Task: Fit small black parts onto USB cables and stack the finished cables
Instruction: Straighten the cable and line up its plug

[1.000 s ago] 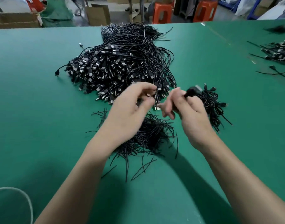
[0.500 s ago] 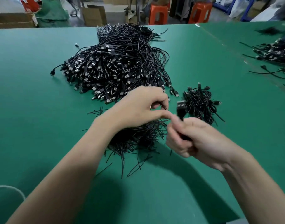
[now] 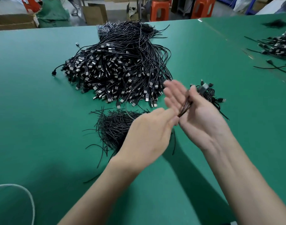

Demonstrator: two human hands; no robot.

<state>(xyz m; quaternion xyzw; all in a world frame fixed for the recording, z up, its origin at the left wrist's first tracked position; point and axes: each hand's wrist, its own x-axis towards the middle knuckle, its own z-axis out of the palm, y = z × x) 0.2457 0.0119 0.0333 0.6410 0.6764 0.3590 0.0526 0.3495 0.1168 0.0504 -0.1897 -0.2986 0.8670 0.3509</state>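
USB cable (image 3: 186,103): black, lying across the palm of the right hand (image 3: 199,117), its plug end blurred above the thumb; palm up, fingers spread wide and motion-blurred, thumb laid over the cable, pinning it. Left hand (image 3: 148,137): back up, fingertips pinched at the cable's lower end, touching the right palm. Both hands above the green table (image 3: 41,127). Pile of short black tube pieces (image 3: 113,127): just beneath and left of the left hand, loose strands straggling outward. Large heap of USB cables (image 3: 116,69): beyond the hands, plugs fanned toward the viewer, wire ends toward the far table edge. Small stack of cables (image 3: 210,95): just behind the right hand, one plug jutting right. Further cables (image 3: 277,49): far right, well apart. White cord (image 3: 25,192): near left corner. Open green surface left of the piles and right of the small stack. Orange stools (image 3: 160,10) past the far edge.
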